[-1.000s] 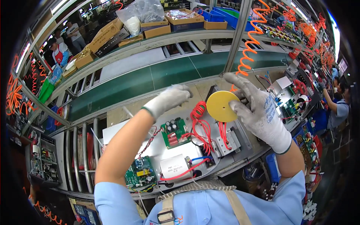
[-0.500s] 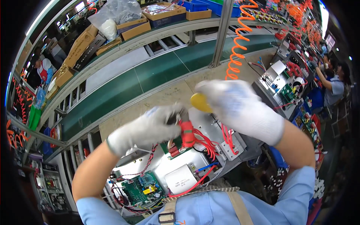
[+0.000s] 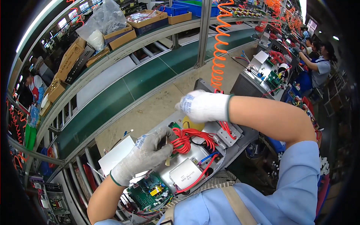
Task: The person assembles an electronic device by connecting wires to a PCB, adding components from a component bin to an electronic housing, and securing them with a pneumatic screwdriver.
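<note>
My left hand (image 3: 144, 154), in a grey-white work glove, has its fingers curled and closed at the left end of a coiled bundle of red wires (image 3: 182, 141). A narrow beige strip (image 3: 167, 161) shows beside its thumb. My right hand (image 3: 204, 107), in a white glove, hovers above the far side of the open metal unit (image 3: 159, 174). Its fingertips are blurred. Directly below it is a yellow rounded thing (image 3: 192, 124), partly covered by the hand; whether the hand holds it cannot be made out. The unit also carries a white block-shaped part (image 3: 186, 174) and a green circuit board (image 3: 144, 193).
A green conveyor belt (image 3: 108, 101) runs beyond the bench. An orange coiled air hose (image 3: 218, 56) hangs near a metal post (image 3: 203, 33). Cardboard boxes (image 3: 148, 20) line the far shelf. Another open unit (image 3: 258, 71) stands to the right, where a co-worker (image 3: 320, 71) sits.
The red wire bundle, upright in my left hand before, now lies lower over the unit. My right hand has swung left and its forearm lies more level. The view has shifted slightly.
</note>
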